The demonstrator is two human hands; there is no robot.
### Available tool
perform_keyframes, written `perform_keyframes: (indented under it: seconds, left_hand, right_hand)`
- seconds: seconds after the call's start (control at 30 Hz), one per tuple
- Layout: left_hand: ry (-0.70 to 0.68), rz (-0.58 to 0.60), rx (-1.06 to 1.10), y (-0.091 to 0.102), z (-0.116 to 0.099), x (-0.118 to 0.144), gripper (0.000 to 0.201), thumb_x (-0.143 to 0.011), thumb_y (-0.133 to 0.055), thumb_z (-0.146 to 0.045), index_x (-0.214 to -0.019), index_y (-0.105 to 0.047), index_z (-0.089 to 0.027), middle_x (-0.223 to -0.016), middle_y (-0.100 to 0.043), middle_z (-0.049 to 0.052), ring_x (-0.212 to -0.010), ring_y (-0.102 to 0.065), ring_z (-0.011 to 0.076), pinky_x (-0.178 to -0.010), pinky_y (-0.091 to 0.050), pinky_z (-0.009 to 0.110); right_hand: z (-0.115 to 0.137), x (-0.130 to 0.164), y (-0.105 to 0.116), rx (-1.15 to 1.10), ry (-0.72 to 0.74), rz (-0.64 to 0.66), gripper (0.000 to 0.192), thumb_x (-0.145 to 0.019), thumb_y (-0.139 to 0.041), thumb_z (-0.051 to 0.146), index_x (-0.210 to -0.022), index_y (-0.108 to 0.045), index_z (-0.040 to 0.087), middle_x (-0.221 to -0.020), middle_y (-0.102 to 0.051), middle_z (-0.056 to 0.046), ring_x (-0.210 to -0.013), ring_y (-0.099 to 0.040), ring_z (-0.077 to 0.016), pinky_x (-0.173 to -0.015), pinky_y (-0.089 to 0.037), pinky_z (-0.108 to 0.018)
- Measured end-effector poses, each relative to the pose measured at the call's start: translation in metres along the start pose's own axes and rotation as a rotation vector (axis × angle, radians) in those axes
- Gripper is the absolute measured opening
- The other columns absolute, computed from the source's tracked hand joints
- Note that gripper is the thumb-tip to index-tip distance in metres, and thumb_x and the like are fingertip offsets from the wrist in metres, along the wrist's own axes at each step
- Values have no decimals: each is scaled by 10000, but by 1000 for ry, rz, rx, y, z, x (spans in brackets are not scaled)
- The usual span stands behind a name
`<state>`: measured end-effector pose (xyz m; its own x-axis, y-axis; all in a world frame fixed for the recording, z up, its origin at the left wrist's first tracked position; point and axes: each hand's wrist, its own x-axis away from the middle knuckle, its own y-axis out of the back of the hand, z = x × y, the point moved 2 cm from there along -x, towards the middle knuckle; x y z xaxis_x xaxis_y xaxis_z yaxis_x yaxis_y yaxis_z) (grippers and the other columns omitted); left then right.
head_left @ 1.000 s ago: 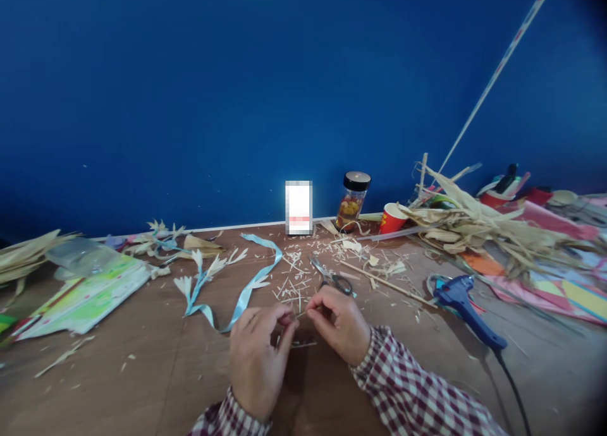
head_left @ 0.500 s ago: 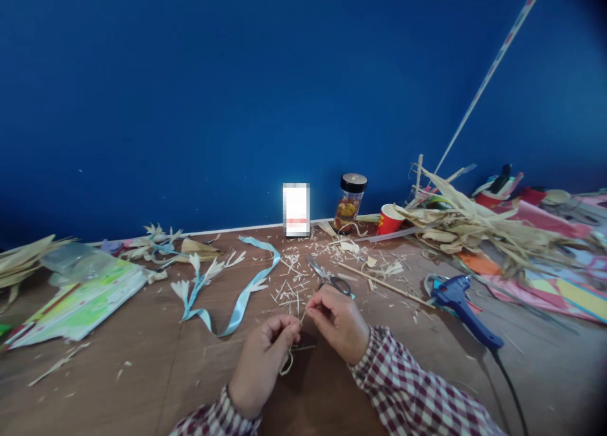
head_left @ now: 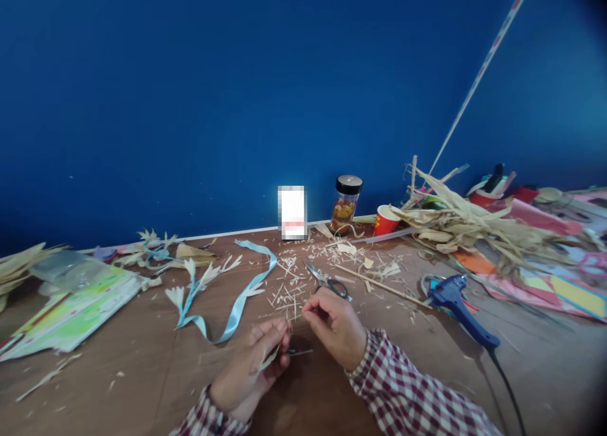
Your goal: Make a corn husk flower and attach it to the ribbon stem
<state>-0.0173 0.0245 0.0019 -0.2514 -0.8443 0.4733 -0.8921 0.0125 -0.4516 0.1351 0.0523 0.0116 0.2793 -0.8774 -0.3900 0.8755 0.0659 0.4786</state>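
Note:
My left hand [head_left: 256, 363] is closed, with a narrow pale strip of corn husk [head_left: 269, 359] looped over its fingers. Close by on the right, my right hand [head_left: 336, 325] makes a pinch, its fingertips on what looks like the strip's thin end; fine detail there is blurred. Just beyond the right knuckles lie scissors [head_left: 337, 287], partly hidden by that hand. Pale husk clippings [head_left: 287, 294] are scattered ahead of both hands. A thin dark stick lies on the table between the wrists. Left of the hands is a light-blue ribbon [head_left: 234, 319] beside a husk flower spray [head_left: 190, 290].
A blue glue gun [head_left: 453, 300] with its cord lies at right. Behind it spreads a pile of dried husks [head_left: 455, 224]. A lidded jar [head_left: 344, 205], a red paper cup [head_left: 386, 220] and a bright blurred screen [head_left: 293, 213] stand near the blue wall. Painted paper [head_left: 85, 313] lies left.
My left hand has turned and shifted slightly left and down, and the strip's loop now shows over its fingers. The right hand keeps its pinch. The whole view has shifted a little.

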Motion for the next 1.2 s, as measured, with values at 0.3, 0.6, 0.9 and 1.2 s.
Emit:
perform_keyframes:
  seconds: [0.3,0.6,0.9,1.2]
  left_hand:
    - [-43,-34,56,5,4,-5,166,-670,-661,-312,-709,-580,-172,-632,-500,-30,-532,-437,52,-507,-399,162]
    - [-59,-79,2,3,2,-4,176,-643,-670,-324,-663,-574,-178,-598,-494,-42,-504,-441,54,-491,-397,166]
    - [-48,-51,-93,0,1,-2,208,-691,-612,-353,-607,-546,-175,-605,-474,-37,-508,-416,63,-481,-385,164]
    - [-73,-96,-228,4,5,-8,295,-661,-614,-423,-567,-526,-157,-530,-460,-49,-450,-374,60,-415,-331,165]
  right_hand:
    - [-1,-2,3,40,-3,54,222,-870,-412,242,-798,-609,171,-710,-562,-22,-683,-514,-134,-636,-395,-251]
    - [-2,-1,1,4,-35,58,173,-844,-456,234,-766,-595,167,-682,-536,-4,-646,-499,-120,-601,-387,-234]
    - [-1,-1,-1,-73,-85,57,82,-777,-513,186,-741,-584,165,-668,-511,13,-538,-428,-88,-496,-352,-199]
    - [-3,-2,-1,-71,-78,30,64,-764,-512,160,-747,-574,164,-689,-519,4,-561,-455,-93,-504,-370,-197]
